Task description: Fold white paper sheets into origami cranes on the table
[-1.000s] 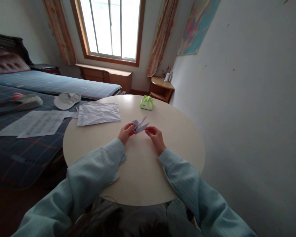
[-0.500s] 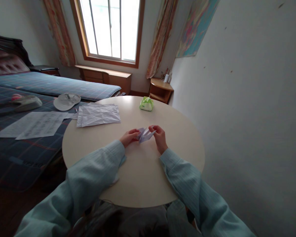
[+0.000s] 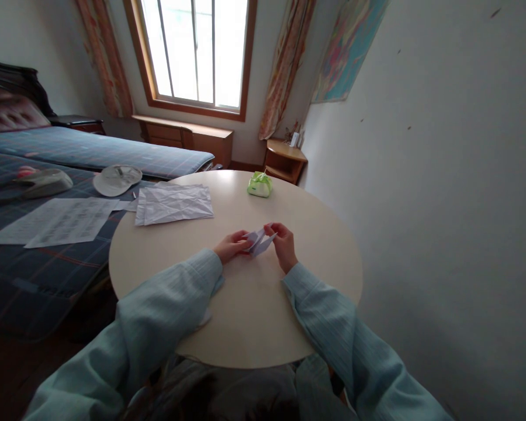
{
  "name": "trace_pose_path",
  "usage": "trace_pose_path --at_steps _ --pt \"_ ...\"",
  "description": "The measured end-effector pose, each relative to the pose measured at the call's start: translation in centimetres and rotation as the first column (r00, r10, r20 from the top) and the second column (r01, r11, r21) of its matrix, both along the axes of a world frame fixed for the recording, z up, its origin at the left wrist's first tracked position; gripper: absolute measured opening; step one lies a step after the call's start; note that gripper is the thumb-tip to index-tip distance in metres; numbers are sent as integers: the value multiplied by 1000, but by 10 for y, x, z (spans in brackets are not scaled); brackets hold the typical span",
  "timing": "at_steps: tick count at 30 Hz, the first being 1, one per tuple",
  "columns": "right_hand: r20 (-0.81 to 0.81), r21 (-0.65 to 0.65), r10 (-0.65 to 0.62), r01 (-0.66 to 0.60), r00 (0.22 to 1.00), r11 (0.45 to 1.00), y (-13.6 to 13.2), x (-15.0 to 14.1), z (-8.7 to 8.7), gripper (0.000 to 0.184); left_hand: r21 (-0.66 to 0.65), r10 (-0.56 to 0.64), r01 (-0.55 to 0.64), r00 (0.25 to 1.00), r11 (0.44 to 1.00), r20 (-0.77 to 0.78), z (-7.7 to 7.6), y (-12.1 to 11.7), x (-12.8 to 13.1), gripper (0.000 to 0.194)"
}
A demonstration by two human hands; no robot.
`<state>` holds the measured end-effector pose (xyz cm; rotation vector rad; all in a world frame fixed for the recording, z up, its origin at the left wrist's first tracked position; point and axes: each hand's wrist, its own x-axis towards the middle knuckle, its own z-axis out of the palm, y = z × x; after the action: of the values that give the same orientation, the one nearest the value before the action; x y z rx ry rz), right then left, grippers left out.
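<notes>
A small piece of folded white paper (image 3: 260, 245) is held between my two hands, just above the round table (image 3: 254, 316). My left hand (image 3: 231, 246) grips its left side, with thumb and fingers closed on it. At the right, my right hand (image 3: 284, 245) pinches the upper right edge between thumb and fingertips. The paper has several flaps that stand apart, with a gap between them on the right. Part of its left end is hidden by my left fingers.
Creased white paper sheets (image 3: 174, 203) lie at the table's left edge. A green tissue pack (image 3: 259, 184) stands near the far edge. To the left, printed sheets (image 3: 70, 222) and a pale cap (image 3: 117, 180) rest on the bed (image 3: 17, 269). A white wall (image 3: 438, 222) borders the right side.
The folded paper has turned slightly in my hands, and its flaps sit at a different angle. My left fingers have shifted a little along it. My right hand keeps its pinch.
</notes>
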<state>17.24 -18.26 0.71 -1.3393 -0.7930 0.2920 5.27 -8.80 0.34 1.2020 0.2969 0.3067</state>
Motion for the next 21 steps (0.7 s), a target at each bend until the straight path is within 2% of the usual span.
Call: trace_pose_path --at_steps 4,10,14,17,21 --pt "-12 14 -29 29 1000 999 0 0 -1 26 7 2 -2 1000 1000 -9 -1 0 0 41" --pt "16 -28 14 -14 1000 1000 0 2 -2 24 12 -36 36 999 999 0 -1 3 0 34" --pt "0 -47 54 -54 999 997 1 2 -3 21 -10 -14 14 1000 1000 -14 2 6 -2 33" --pt "-5 -15 97 -97 995 995 1 1 -3 24 -63 -1 0 1000 998 -23 4 7 -2 34" --pt "-2 4 152 -152 988 988 -1 -1 -2 25 -62 68 -69 998 996 -9 3 7 -1 33"
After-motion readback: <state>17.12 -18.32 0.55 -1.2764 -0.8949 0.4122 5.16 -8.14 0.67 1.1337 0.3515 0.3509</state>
